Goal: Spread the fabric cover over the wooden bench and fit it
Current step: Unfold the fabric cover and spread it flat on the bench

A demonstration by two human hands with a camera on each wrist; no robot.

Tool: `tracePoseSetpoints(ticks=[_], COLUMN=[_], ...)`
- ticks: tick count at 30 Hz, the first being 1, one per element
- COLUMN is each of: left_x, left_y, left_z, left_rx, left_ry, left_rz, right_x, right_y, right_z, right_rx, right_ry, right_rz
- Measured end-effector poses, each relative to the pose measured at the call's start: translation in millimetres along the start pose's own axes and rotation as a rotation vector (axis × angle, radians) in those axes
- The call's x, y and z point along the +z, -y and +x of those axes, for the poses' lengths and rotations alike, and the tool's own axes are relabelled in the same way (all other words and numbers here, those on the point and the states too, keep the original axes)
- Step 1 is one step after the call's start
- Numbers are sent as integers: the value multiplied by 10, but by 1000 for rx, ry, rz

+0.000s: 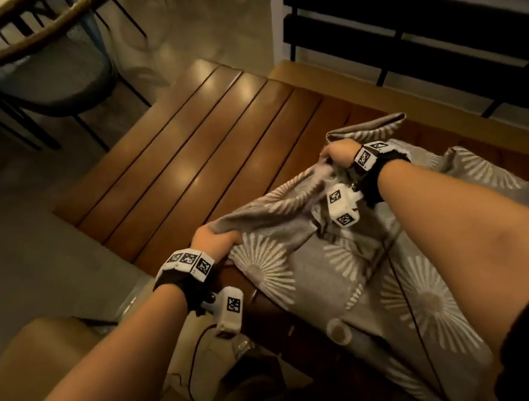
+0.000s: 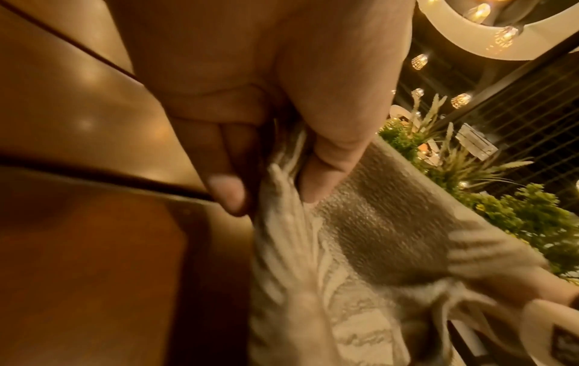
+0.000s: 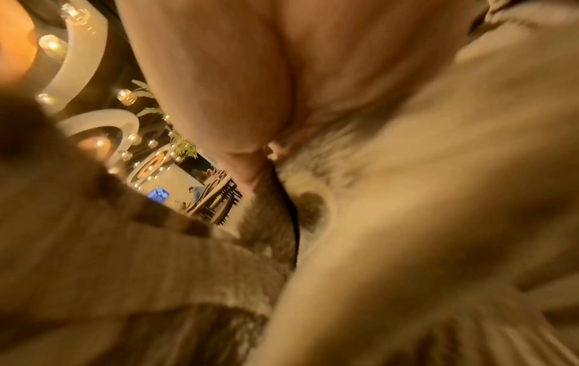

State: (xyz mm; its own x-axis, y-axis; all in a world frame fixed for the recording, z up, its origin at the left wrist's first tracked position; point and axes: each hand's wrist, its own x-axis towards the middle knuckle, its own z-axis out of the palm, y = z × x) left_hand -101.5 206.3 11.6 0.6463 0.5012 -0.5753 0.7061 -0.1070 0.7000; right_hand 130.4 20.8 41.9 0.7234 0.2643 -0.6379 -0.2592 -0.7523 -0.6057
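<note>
Reaching forward in the head view, both bare forearms stretch over the wooden bench [image 1: 179, 151], whose uncovered slats run toward 11 o'clock. The fabric cover [image 1: 354, 276], grey with pale sunburst prints, lies bunched on the bench's near end, from the middle of the picture toward 5 o'clock. The left hand [image 1: 214, 241] is knuckles-up, fingers curled round the cover's edge at the bench's front side. The right hand [image 1: 339, 154], at 1 o'clock from the left, is fisted on a raised fold of the same edge, which peaks just past its knuckles. A dark chair [image 1: 28, 74] stands on the floor at 10 o'clock.

From the left wrist view, the thumb [image 2: 329, 153] and curled fingers [image 2: 225, 193] pinch gathered cloth above the slats; green plants [image 2: 532, 218] show at 3 o'clock.

From the right wrist view, much is blurred, yet the thumb [image 3: 247, 158] presses the cover against the palm, cloth filling the lower half.
</note>
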Motion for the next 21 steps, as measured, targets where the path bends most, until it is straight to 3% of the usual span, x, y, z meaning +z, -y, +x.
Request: tracePoseSetpoints(ticks=[3, 6, 9, 12, 14, 15, 18, 21], left_x=[-224, -428, -575, -456, -271, -176, 72, 182], left_y=[182, 215, 108, -48, -154, -190, -214, -158], left_z=[67, 127, 234, 290, 312, 348, 485, 584], left_rx=[-216, -284, -135, 266, 529, 598, 590, 559], left_ry=[104, 163, 52, -42, 20, 97, 342, 410], left_rz=[50, 261, 588, 819, 881, 914, 1057, 1196], right_x=[320, 558, 611, 561, 530, 533, 590, 647], right_y=[228, 434, 445, 272, 157, 94, 3, -68], right_z=[81, 37, 168, 288, 266, 269, 237, 200], right_rx=[63, 12, -152, -255, -281, -287, -340, -369], right_ry=[235, 310, 136, -94, -74, -38, 33, 101], right_rz=[453, 509, 266, -93, -422, -589, -895, -968])
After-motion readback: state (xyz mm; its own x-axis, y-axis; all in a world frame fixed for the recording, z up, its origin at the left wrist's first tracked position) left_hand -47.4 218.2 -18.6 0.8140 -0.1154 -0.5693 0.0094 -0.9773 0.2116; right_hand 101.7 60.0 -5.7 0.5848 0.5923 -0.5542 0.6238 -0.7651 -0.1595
